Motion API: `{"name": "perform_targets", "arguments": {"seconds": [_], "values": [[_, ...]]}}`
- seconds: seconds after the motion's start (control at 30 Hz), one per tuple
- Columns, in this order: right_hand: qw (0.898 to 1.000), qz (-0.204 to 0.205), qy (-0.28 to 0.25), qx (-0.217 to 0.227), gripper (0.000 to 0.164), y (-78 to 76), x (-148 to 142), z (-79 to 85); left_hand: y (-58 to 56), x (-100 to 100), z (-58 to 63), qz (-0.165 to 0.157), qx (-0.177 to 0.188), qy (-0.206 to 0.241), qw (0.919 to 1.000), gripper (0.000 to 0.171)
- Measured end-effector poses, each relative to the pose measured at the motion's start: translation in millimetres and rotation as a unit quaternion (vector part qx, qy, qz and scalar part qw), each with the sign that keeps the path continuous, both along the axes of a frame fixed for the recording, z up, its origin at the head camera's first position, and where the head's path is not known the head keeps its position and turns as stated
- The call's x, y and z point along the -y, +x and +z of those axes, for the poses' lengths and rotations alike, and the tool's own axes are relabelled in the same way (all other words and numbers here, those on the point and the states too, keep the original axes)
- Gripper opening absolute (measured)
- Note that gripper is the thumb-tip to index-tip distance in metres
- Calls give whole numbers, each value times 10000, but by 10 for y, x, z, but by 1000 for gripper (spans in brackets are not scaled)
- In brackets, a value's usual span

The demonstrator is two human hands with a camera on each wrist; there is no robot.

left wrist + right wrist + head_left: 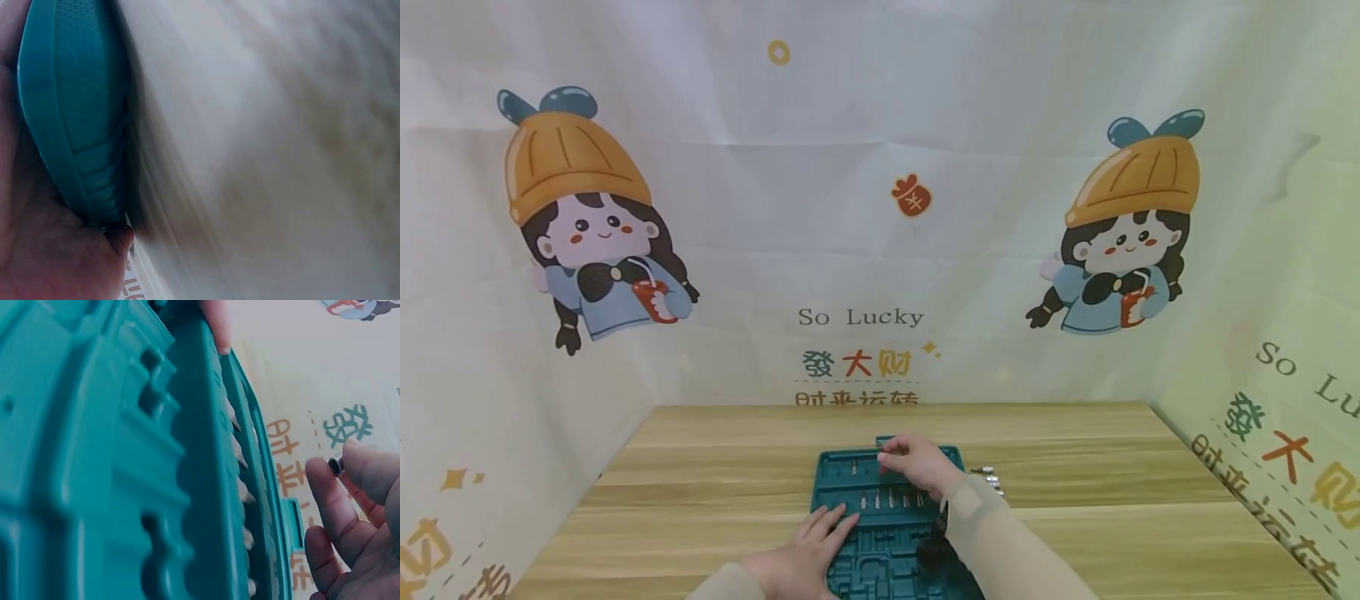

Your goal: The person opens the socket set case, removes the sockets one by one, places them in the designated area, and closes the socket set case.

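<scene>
The open case (880, 518) lies in the lower middle of the frame, its teal, plastic-looking shell moulded into ridges, steps and hollows. In the left wrist view its rounded side wall shows a dimpled texture toward the top and ribs lower down. A row of slim metallic bits (891, 498) stands across the upper half, with one single bit (853, 467) above it at left. The right hand (917, 462), over the case's upper part, has thumb and forefinger pinched together on a small piece (336, 466); only its dark, round end shows. The left hand (801, 554) rests on the case's left edge, its fingers straight and spread apart.

Just right of the case, a few shiny metal pieces (993, 482) lie on the bench (715, 475), whose surface has pale yellow-brown wood grain. Pale sleeves (1015, 533) cover both forearms. Behind, a softly creased whitish cloth (790, 208) fills the upper frame, printed with two cartoon figures (598, 267) in ribbed orange hats, a red pouch (912, 197) between them, and coloured lettering (857, 363) below.
</scene>
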State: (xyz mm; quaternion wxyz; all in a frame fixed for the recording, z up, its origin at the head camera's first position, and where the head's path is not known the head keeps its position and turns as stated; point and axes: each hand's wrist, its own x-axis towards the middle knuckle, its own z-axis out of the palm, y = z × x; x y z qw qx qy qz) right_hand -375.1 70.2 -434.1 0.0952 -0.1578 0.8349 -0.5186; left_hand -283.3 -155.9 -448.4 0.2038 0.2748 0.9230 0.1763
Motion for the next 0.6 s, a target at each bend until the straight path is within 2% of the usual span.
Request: {"name": "perform_targets", "arguments": {"seconds": [0.17, 0.37, 0.6], "values": [[9997, -126, -214, -32, 32, -28, -200, -5, 30, -18, 25, 56, -21, 51, 10000, 98], [9980, -453, -440, -76, 30, -45, -473, -42, 39, -20, 39, 10, -39, 26, 10000, 97], [9962, -629, -605, -14, 27, 22, -778, -7, 41, -20, 49, 4, 46, 102, 9999, 97]]}}
